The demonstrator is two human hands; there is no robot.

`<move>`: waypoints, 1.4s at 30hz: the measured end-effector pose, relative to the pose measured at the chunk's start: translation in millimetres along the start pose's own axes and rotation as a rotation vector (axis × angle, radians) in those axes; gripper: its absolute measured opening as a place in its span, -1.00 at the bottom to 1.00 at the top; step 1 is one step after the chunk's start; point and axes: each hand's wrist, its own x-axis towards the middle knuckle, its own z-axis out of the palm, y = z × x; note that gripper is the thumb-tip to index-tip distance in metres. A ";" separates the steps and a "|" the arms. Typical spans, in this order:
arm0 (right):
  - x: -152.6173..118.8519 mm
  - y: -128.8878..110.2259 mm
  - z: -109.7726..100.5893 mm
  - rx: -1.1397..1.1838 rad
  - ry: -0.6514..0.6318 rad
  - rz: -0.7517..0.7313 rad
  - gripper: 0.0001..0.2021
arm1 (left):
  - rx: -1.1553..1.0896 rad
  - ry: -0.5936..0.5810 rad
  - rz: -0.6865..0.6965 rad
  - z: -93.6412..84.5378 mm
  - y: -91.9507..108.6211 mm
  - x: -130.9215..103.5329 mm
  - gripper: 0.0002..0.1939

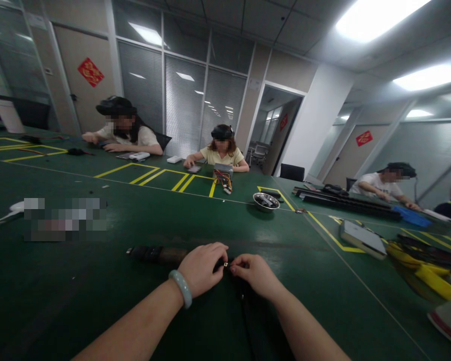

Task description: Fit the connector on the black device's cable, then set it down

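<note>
A dark cylindrical tool (pixel 158 254), shaped like an electric screwdriver, lies on the green table with its metal tip pointing left. My left hand (pixel 201 271), with a pale bangle at the wrist, is curled over the tool's right end and covers it. A small brass-coloured piece (pixel 226 264) shows between the fingertips of both hands. My right hand (pixel 256 275) pinches at the end of what looks like a black cord, close against the left fingertips; the exact join is too small to make out. A black cord (pixel 245 313) runs down towards me below the hands.
A metal bowl (pixel 266 201) of dark parts stands ahead. A grey box (pixel 363 238) and a yellow bin (pixel 436 278) are at the right. Across the table, wires (pixel 223 180) lie before a person (pixel 221 153); other people sit left and right. A white cable (pixel 3 218) lies left.
</note>
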 end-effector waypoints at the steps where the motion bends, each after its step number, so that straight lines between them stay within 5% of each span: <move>1: -0.1 -0.1 -0.4 0.005 -0.001 -0.001 -0.82 | -0.003 0.003 -0.002 -0.1 -0.2 -0.1 -0.87; 21: -0.1 -2.4 2.6 -0.127 0.053 -0.028 -0.87 | -0.009 0.012 0.029 4.2 -3.1 0.4 -0.88; 35: 1.0 3.2 2.8 -0.016 0.004 -0.030 -0.84 | -0.013 0.032 0.030 4.8 -2.2 1.0 -0.77; 42: 0.5 -2.3 1.5 0.006 0.018 -0.031 -0.84 | -0.016 0.021 0.014 4.9 -2.9 1.1 -0.89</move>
